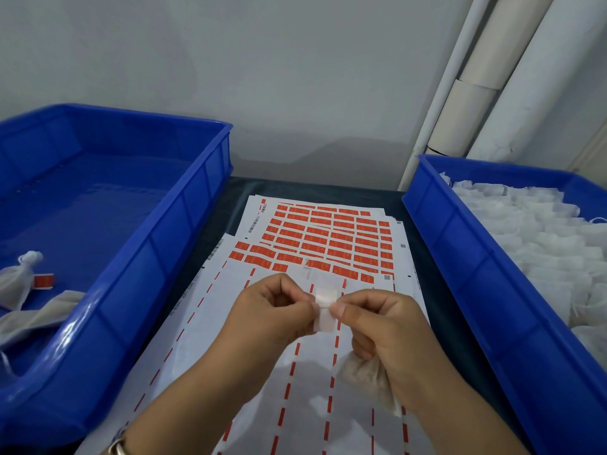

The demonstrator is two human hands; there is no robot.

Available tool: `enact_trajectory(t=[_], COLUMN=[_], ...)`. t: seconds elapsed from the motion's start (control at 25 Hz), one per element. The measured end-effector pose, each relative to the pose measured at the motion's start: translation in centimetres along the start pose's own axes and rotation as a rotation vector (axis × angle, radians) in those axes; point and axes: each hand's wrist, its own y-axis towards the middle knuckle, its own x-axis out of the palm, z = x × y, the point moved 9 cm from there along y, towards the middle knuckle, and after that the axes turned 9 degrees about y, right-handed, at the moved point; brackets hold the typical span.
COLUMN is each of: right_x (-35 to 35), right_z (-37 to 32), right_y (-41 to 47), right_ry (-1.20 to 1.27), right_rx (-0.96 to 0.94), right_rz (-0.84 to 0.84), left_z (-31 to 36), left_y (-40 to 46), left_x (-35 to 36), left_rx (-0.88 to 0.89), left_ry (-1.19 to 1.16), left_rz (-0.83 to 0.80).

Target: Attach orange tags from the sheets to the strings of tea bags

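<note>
Both hands meet over the middle of the dark table (407,205). The left hand (272,310) and the right hand (384,326) each pinch a small pale rectangular tag (324,308) between thumb and forefinger, one on each side, holding it upright just above the paper; its visible face is whitish, so the orange side cannot be seen. The right hand's grip also curls its lower fingers round a white mesh tea bag (371,376) that hangs below the palm. Whether a string runs between tag and bag cannot be told.

Beneath the hands lies a white backing sheet with dashed orange lines (295,372), most of its tags gone, with a few rows of orange tags left along its far edge. Beyond it, partly overlapped, lies a fuller sheet of orange rectangular tags (328,231).

On the left stands a blue plastic crate (157,257) holding a few white tea bags, one with an orange tag (44,281) on it. On the right a second blue plastic crate (476,274) is heaped with untagged white tea bags (542,244). White pipes (486,93) run up the grey wall behind. A metal watch band (118,446) shows on the left wrist.
</note>
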Motion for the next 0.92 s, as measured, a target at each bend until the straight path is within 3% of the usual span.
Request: enact_trajectory(t=[0.24, 0.36, 0.56, 0.92], right_x=[-0.6, -1.0, -0.7, -1.1], right_z=[-0.6, -1.3, -1.7, 0.9], right_y=[0.2, 0.2, -0.3, -0.2], right_ry=[-0.142, -0.232, -0.267, -0.045], right_rx=[-0.050, -0.095, -0.145, -0.122], right_rz=[-0.007, -0.041, -0.101, 0.089], left_z=[1.3, 0.7, -0.5, -2.7], left_y=[-0.3, -0.4, -0.8, -0.4], left_x=[-0.4, -0.3, 1.5, 2.0], left_rx=[0.020, -0.066, -0.180, -0.252], left_ry=[0.101, -0.054, -0.355, -0.327], left_rz=[0.053, 0.001, -0.216, -0.161])
